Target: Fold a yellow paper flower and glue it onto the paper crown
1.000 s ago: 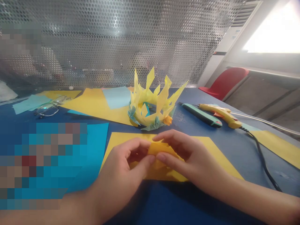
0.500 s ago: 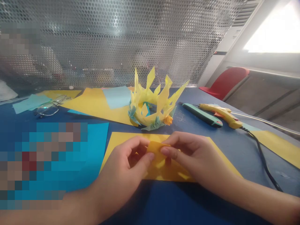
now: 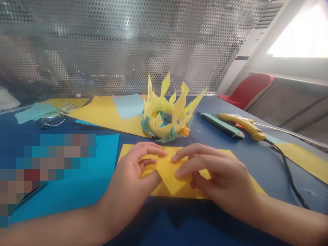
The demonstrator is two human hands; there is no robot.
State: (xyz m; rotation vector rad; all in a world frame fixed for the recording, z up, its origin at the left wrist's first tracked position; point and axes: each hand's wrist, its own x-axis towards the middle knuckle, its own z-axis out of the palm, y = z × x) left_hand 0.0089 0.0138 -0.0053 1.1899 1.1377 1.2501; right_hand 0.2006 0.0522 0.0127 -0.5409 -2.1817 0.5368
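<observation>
A small folded piece of yellow paper point(image 3: 172, 177) is held above a larger yellow sheet point(image 3: 217, 191), one pointed corner turned down toward me. My left hand point(image 3: 139, 171) grips its left edge between thumb and fingers. On the other side my right hand point(image 3: 217, 174) has its first fingers on the front face, while the thumb lies beneath, partly hidden. Just beyond both hands stands a yellow paper crown point(image 3: 164, 131) with tall points, blue-green folded pieces and an orange paper rose point(image 3: 185, 131) on its band.
To the right lie a green utility knife point(image 3: 221, 125) and a yellow glue gun point(image 3: 241, 125) with a black cord point(image 3: 287, 167). Glasses point(image 3: 52, 120), yellow paper point(image 3: 102, 116) and a blue sheet point(image 3: 77, 191) are on the left. A perforated metal screen point(image 3: 128, 44) closes off the back.
The small paper has been turned so that its face and pointed corner show. My right hand has shifted its fingers from a pinch at the top edge onto the front face.
</observation>
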